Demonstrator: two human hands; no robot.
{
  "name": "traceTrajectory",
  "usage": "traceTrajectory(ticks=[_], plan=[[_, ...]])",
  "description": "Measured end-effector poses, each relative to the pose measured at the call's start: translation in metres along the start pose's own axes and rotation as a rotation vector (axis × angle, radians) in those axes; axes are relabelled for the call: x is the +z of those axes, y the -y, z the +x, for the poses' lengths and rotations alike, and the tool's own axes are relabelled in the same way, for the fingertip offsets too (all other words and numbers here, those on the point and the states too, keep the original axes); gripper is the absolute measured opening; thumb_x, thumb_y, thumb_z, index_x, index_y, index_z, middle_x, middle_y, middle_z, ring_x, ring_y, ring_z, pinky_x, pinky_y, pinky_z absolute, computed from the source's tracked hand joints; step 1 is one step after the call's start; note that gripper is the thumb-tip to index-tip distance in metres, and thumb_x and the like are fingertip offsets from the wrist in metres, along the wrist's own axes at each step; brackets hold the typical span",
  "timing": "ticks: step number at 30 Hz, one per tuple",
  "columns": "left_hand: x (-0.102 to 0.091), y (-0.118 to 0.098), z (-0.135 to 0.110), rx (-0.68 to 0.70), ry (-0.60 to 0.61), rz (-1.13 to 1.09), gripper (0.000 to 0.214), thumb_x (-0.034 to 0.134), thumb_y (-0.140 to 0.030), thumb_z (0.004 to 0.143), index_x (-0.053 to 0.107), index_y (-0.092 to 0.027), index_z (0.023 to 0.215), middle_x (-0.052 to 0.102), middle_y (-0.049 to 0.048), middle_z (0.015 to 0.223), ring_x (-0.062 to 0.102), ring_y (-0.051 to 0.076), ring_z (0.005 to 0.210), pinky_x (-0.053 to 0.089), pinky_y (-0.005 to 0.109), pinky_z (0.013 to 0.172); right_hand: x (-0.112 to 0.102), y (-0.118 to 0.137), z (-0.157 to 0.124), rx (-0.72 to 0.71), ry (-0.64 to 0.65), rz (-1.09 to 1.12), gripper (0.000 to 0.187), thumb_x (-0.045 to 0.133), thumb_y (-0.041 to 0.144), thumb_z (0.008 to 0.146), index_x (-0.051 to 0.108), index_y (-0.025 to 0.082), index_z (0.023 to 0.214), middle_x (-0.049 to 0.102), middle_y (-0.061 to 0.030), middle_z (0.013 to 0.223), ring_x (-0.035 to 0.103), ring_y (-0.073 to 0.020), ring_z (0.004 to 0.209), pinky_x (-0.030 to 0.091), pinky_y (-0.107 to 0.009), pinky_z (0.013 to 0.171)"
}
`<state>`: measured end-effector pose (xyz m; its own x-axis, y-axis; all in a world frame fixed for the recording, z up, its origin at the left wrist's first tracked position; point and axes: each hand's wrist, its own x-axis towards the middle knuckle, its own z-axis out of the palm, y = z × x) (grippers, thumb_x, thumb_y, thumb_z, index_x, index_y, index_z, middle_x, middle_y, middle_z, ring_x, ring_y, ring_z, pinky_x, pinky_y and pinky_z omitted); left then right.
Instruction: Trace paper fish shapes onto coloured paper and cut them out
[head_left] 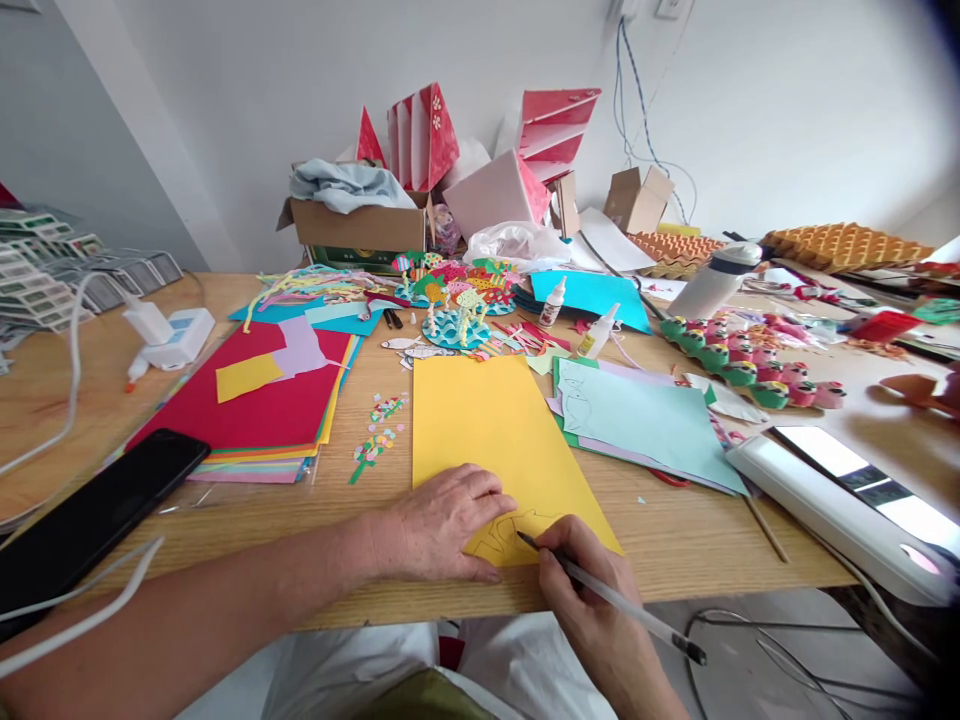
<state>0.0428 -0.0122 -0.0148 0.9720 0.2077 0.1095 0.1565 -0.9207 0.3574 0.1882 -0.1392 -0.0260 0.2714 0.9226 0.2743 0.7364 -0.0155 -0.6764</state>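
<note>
The left hand (442, 520) lies flat and unclenched, pinning the yellow sheet (495, 420) at the near edge of the bench (675, 540). The right hand (589, 590) grips a pen (615, 600), tip on a half-drawn outline, perhaps a fish. Extending the line needs the sheet held still.
</note>
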Motion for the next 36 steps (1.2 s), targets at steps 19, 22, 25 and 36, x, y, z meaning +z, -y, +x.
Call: traceTrajectory(ticks=[19, 22, 25, 36], plan=[[-0.0026, -0.0016, 0.0007, -0.009, 0.018, -0.002, 0.059, 0.063, -0.047, 0.070, 0.047, -0.016, 0.117, 0.050, 0.0095, 0.111, 0.045, 0.024, 0.104, 0.036, 0.035, 0.093, -0.0006, -0.0028, -0.0013, 0.045, -0.044, 0.071, 0.013, 0.044, 0.025, 0.079, 0.050, 0.021, 0.069, 0.044, 0.0071, 0.043, 0.039, -0.0089, 0.036, 0.028, -0.020, 0.036], [-0.0027, -0.0014, 0.0006, -0.007, 0.016, -0.012, 0.057, 0.062, -0.047, 0.072, 0.047, -0.016, 0.117, 0.050, 0.0094, 0.111, 0.046, 0.023, 0.103, 0.037, 0.035, 0.092, 0.0007, -0.0020, -0.0006, 0.044, -0.017, 0.036, 0.011, 0.046, 0.026, 0.078, 0.052, 0.021, 0.071, 0.049, 0.0062, 0.044, 0.042, -0.0089, 0.036, 0.031, -0.019, 0.037], [-0.0029, -0.0013, 0.0007, -0.015, 0.022, -0.009, 0.058, 0.063, -0.047, 0.070, 0.047, -0.017, 0.117, 0.050, 0.0089, 0.111, 0.045, 0.023, 0.103, 0.037, 0.035, 0.092, 0.0008, -0.0012, 0.0008, 0.043, -0.010, 0.029, 0.013, 0.045, 0.027, 0.080, 0.052, 0.020, 0.071, 0.049, 0.0060, 0.044, 0.044, -0.0095, 0.037, 0.033, -0.019, 0.038], [-0.0026, -0.0018, 0.0008, -0.010, 0.021, 0.011, 0.062, 0.066, -0.047, 0.068, 0.048, -0.014, 0.117, 0.050, 0.0095, 0.111, 0.045, 0.023, 0.104, 0.036, 0.034, 0.093, -0.0019, 0.0001, 0.0000, 0.003, 0.019, 0.036, 0.012, 0.043, 0.025, 0.081, 0.049, 0.021, 0.072, 0.047, 0.0063, 0.046, 0.042, -0.0095, 0.038, 0.031, -0.020, 0.039]])
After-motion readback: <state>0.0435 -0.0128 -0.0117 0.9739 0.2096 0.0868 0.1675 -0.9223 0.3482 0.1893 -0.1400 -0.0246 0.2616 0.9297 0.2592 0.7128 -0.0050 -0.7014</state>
